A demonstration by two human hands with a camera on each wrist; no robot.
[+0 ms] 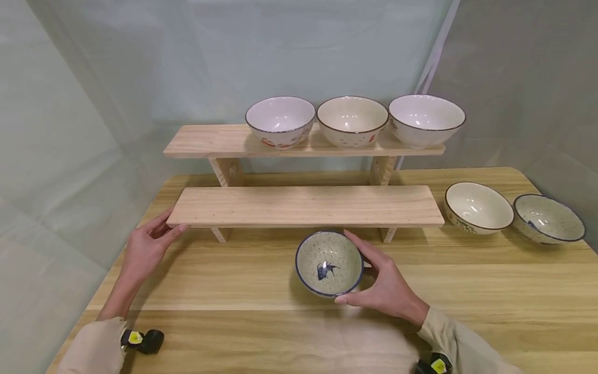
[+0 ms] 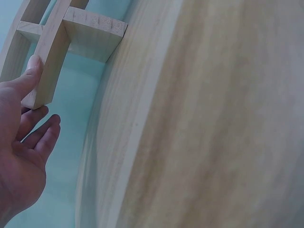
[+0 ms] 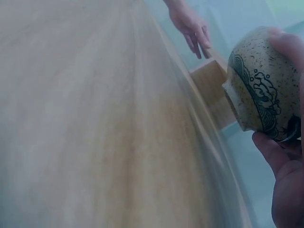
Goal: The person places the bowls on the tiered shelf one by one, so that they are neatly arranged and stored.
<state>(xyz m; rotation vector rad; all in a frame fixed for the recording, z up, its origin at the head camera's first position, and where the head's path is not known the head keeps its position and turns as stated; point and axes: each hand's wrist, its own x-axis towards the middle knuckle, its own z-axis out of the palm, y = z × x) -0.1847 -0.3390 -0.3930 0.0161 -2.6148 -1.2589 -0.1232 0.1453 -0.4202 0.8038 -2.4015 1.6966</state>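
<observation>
In the head view, my right hand (image 1: 385, 288) grips a speckled bowl (image 1: 322, 259) by its right side, thumb near the front and fingers behind. The bowl has a blue rim and a blue fish painted inside. Seen in the right wrist view, it is held above the table, and dark wave patterns run around its outside. My left hand (image 1: 146, 249) holds the left end of the lower board of a two-tier wooden shelf (image 1: 303, 205). Its thumb lies against the board in the left wrist view, with the fingers bent around the end.
On the upper board (image 1: 205, 140) stand three bowls: a white bowl (image 1: 280, 117), a cream bowl (image 1: 352, 117) and another white bowl (image 1: 426, 114). A cream bowl (image 1: 478, 208) and a speckled blue-rimmed bowl (image 1: 548, 218) sit on the wooden table (image 1: 490, 296) at the right.
</observation>
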